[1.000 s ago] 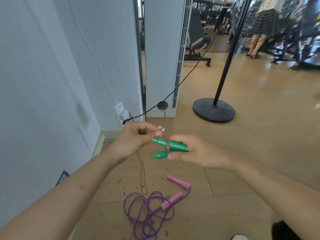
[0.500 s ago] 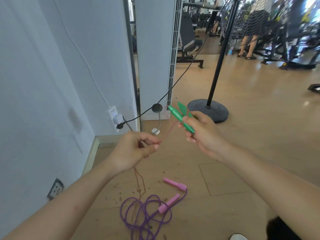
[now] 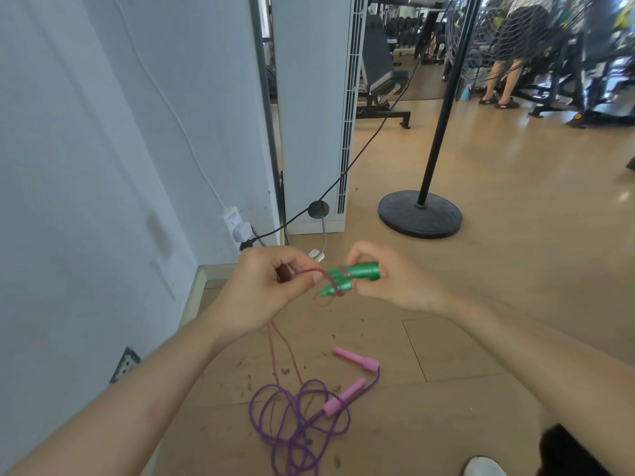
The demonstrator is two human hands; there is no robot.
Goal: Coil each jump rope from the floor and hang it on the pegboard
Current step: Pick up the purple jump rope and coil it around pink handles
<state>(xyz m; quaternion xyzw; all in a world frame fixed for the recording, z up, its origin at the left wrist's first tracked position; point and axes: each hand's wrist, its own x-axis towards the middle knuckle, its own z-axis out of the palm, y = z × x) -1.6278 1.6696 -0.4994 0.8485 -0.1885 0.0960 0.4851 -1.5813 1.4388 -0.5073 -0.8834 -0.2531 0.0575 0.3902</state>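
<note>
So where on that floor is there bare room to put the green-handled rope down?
Bare floor lies right of the purple rope, this side of the black stand base. Crowded by the wall socket, where cables run.

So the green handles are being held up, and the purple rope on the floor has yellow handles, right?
Not quite: its handles are pink, not yellow. The head view shows it. The green handles are held up and the purple rope lies on the floor, as you said.
</note>
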